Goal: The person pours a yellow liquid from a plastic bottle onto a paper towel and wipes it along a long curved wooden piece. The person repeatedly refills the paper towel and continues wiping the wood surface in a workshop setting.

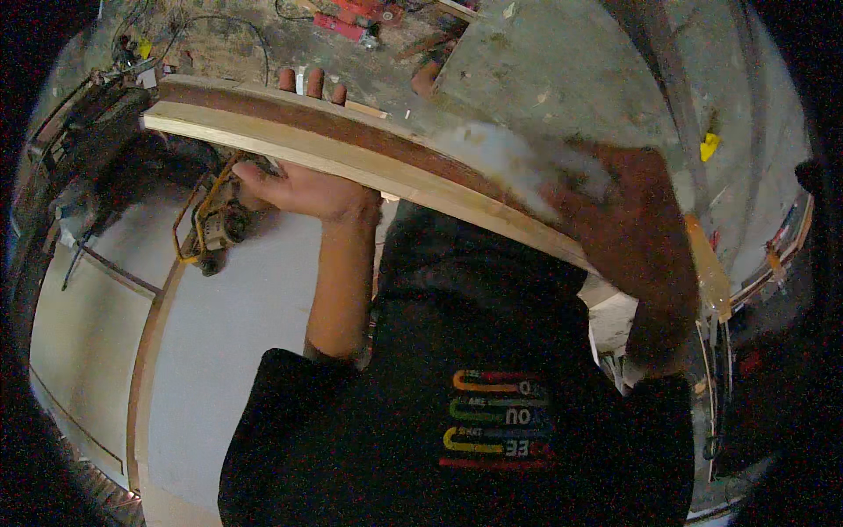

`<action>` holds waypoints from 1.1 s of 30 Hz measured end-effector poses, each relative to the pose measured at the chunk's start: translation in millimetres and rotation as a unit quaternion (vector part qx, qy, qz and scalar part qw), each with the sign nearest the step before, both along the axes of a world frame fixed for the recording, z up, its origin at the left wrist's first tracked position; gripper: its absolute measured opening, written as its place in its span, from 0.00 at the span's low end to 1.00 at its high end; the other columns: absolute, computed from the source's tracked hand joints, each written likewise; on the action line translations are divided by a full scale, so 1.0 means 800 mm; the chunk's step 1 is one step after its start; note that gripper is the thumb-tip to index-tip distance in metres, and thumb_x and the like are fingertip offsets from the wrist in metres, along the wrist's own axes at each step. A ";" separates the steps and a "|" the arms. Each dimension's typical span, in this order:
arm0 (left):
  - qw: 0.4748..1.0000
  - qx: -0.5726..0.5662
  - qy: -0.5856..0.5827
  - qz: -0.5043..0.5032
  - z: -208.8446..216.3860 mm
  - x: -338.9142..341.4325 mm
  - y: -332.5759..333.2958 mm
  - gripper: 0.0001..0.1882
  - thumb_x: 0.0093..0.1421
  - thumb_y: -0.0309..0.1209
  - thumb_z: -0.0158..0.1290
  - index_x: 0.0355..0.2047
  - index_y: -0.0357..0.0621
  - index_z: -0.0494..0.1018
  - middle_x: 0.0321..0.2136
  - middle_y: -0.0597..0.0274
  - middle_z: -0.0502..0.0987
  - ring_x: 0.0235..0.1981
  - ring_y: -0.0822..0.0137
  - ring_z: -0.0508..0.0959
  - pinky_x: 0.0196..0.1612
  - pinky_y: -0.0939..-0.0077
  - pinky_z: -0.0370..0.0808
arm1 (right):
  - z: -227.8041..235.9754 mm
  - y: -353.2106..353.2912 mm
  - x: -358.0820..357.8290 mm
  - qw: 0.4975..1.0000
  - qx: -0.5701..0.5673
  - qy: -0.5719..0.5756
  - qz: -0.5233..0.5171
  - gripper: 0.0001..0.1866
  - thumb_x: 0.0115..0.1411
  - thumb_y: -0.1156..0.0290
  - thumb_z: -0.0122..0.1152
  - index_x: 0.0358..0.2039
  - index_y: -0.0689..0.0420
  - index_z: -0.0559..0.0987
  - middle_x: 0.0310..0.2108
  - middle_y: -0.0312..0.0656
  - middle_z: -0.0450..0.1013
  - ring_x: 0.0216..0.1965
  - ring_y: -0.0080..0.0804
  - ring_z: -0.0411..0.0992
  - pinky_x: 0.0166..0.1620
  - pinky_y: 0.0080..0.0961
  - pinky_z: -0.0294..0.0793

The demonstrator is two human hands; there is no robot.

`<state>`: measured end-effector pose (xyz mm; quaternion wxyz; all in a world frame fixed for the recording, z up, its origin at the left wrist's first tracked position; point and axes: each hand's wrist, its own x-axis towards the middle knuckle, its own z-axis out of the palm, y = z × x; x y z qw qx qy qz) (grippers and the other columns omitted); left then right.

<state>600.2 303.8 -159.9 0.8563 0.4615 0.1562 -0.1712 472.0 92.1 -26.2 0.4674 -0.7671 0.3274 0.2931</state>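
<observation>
A long wooden plank [351, 149], pale on its near side and reddish-brown along its top, slants across in front of my body. My left hand [320, 189] cradles it from below: the palm and thumb show on the near side, and the fingertips come up past the far side. Over the plank's right part is my right hand [615, 211], smeared by motion. A whitish, soft-looking wad [500, 158] is in its fingers, against the plank's reddish top. Blur hides the wad's exact kind and the fingers' shape.
On the left, a dusty tool with a yellow frame [212, 224] stands by a large white panel [237, 307]. A greyish sheet [562, 70] lies beyond the plank. Red tools [347, 22] and cables are on the floor farther off, and a yellow scrap [709, 147] is at right.
</observation>
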 end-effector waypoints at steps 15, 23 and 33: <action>0.998 -0.011 0.041 -0.035 -0.003 0.004 0.011 0.47 0.59 0.67 0.33 0.64 0.39 0.51 0.61 0.48 0.59 0.58 0.46 0.65 0.57 0.51 0.66 | -0.023 0.012 -0.027 0.982 0.124 -0.006 0.143 0.18 0.54 0.59 0.64 0.43 0.53 0.80 0.37 0.48 0.76 0.44 0.49 0.71 0.50 0.41 0.68; 0.997 -0.039 0.062 -0.022 -0.012 0.002 0.016 0.47 0.60 0.67 0.30 0.64 0.38 0.51 0.61 0.46 0.60 0.57 0.45 0.65 0.57 0.52 0.67 | -0.028 -0.025 -0.017 0.994 0.012 -0.105 0.008 0.19 0.54 0.61 0.65 0.44 0.57 0.80 0.34 0.49 0.77 0.38 0.49 0.74 0.49 0.42 0.69; 0.997 -0.037 0.046 -0.040 -0.012 -0.002 0.020 0.46 0.60 0.68 0.28 0.66 0.44 0.50 0.62 0.45 0.57 0.58 0.45 0.65 0.58 0.50 0.65 | -0.053 0.037 0.003 0.985 0.012 -0.128 0.112 0.17 0.55 0.62 0.62 0.42 0.58 0.80 0.35 0.54 0.76 0.36 0.51 0.74 0.45 0.43 0.69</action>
